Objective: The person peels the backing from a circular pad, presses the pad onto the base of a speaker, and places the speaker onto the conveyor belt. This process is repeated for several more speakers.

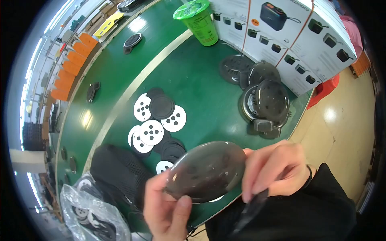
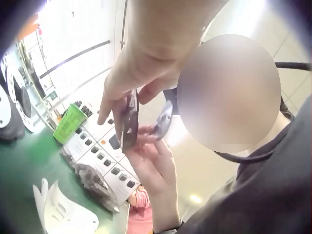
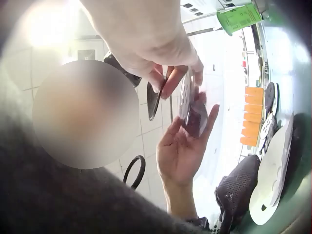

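Observation:
My left hand (image 1: 167,207) grips a glossy, see-through dark round cover (image 1: 207,170) by its left edge, thumb on the near side. The fingers of my right hand (image 1: 277,168) are at the cover's right edge. Between thumb and finger that same hand pinches a thin dark disc (image 3: 153,100), seen nearly edge-on in the right wrist view and blurred in the head view. A pale face with dark spots (image 3: 185,95) shows on one side of the cover in the right wrist view. Both pieces are held up close to the body, over the table's near edge.
White discs with dark holes (image 1: 151,132) and black rings (image 1: 162,107) lie on the green table (image 1: 201,100). More dark covers (image 1: 272,100) are piled at right by printed boxes (image 1: 277,28). A green cup (image 1: 199,24), a black mesh pouch (image 1: 118,172) and a plastic bag (image 1: 94,213) stand around.

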`<state>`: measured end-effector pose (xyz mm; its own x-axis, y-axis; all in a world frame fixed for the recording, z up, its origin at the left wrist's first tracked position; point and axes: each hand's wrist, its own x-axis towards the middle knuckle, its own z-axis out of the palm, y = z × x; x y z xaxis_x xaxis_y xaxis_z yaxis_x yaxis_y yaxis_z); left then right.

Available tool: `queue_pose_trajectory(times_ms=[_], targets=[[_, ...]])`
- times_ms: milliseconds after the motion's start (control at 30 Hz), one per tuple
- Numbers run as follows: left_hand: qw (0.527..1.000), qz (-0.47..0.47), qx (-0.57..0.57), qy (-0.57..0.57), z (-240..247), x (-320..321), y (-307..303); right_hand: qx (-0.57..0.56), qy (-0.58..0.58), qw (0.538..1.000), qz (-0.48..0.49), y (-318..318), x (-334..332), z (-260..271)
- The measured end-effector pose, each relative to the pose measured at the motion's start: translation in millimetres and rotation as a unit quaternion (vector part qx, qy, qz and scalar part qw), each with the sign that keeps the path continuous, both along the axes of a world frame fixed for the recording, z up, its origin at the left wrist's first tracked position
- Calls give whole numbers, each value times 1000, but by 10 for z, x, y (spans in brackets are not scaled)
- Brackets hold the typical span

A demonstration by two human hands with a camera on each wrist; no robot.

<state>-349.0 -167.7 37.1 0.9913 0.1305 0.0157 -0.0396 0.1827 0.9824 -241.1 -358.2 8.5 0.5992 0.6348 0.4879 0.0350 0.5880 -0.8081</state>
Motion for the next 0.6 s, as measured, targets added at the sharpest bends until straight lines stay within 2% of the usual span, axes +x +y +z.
queue_pose_trajectory(times_ms=[33, 133, 200, 233, 267, 333, 367, 467, 567, 600], targets=[[998, 29, -36, 35, 13, -42, 20, 18, 21, 1000, -9, -8, 17, 15], [991, 26, -127, 32, 53, -66, 87, 51, 77, 995, -45, -81, 67, 99], [984, 38, -171, 38, 100, -83, 87, 29, 106, 992, -60, -204, 116, 208], [980, 40, -190, 45, 125, -92, 96, 26, 78, 994, -66, -248, 160, 193], [976, 42, -209, 52, 142, -99, 100, 29, 127, 986, -103, -234, 102, 227], [982, 73, -169, 33, 158, -110, 41, 5, 140, 978, -154, -191, 2, 281], [985, 86, -148, 23, 157, -106, -2, -23, 105, 980, -167, -175, -16, 291], [988, 68, -107, -90, 95, -68, -101, -66, 44, 979, -187, -56, -117, 316], [992, 46, 30, -116, 13, -156, -104, -95, -126, 975, -159, 28, -103, 312], [990, 65, 54, -115, 17, -180, -135, -99, -174, 966, -164, 50, -103, 319]])
